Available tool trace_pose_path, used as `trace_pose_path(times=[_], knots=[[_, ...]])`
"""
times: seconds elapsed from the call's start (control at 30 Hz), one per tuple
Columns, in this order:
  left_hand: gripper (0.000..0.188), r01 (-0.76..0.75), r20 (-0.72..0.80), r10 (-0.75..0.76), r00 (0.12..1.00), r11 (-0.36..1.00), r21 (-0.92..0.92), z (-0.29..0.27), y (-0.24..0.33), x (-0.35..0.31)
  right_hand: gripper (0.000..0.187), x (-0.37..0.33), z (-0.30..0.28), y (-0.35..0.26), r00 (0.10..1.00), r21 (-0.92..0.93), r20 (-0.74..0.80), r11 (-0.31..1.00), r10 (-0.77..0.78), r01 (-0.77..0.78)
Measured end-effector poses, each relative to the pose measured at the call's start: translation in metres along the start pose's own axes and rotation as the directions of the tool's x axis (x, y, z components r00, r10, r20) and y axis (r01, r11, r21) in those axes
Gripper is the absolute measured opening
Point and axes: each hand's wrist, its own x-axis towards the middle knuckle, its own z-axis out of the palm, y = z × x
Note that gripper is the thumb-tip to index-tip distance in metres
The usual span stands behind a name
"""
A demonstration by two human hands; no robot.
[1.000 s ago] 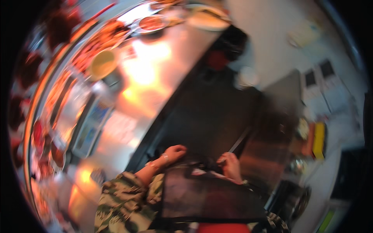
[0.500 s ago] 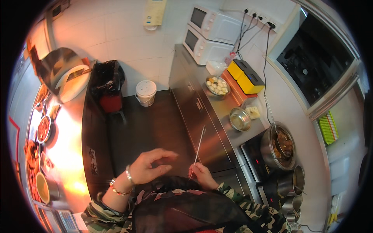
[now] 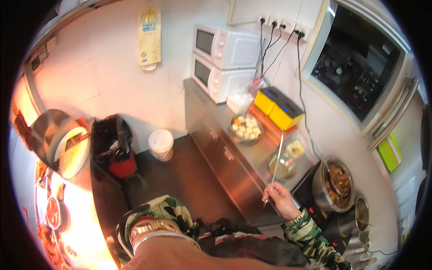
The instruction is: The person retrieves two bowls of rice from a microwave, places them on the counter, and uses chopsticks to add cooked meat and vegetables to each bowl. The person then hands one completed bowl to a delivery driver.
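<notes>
My right hand (image 3: 281, 202) is closed round the lower end of a long thin metal rod (image 3: 276, 164), which points up and away over the counter. Behind the rod lies a shallow metal bowl (image 3: 290, 172) with pale liquid in it. To the right of this hand stands a large steel pot (image 3: 320, 194) holding brown food and a ladle. My left hand (image 3: 211, 258) is raised very close at the lower edge; its wrist wears bracelets (image 3: 155, 228), and its fingers are out of sight.
On the steel counter (image 3: 204, 105) sit a bowl of what look like peeled eggs (image 3: 246, 128), yellow boxes (image 3: 279, 110) and stacked microwaves (image 3: 225, 67). Smaller pots (image 3: 348, 220) stand lower right. Across the floor are a white bucket (image 3: 161, 145), a black-lined bin (image 3: 112, 139) and a lit food counter (image 3: 83, 220).
My right hand has moved right with the rod, nearer the counter and pot. My left hand has come up close toward the head. The view has shifted.
</notes>
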Motion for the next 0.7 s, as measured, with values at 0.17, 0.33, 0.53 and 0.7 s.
trace_pose_path(times=[0.17,0.33,0.53,0.7], knots=[[0.022,-0.022,-0.003,0.022,1.000,0.997,-0.078,-0.043,-0.030,-0.006,0.020,0.039,-0.068,-0.064,0.974,-0.251,-0.148,0.959,-0.173,0.132],[0.022,-0.039,0.006,0.041,0.999,0.991,-0.127,-0.084,-0.047,-0.009,0.019,0.076,-0.129,-0.128,0.897,-0.343,-0.355,0.929,-0.262,0.136],[0.021,-0.053,-0.034,0.049,0.998,0.993,-0.104,-0.113,-0.050,-0.018,0.018,0.106,-0.220,-0.163,0.802,-0.465,-0.526,0.885,-0.284,0.008],[0.020,-0.059,-0.054,0.056,0.997,0.997,-0.047,-0.118,-0.044,-0.024,0.014,0.138,-0.314,-0.166,0.664,-0.487,-0.695,0.860,-0.277,-0.152]])
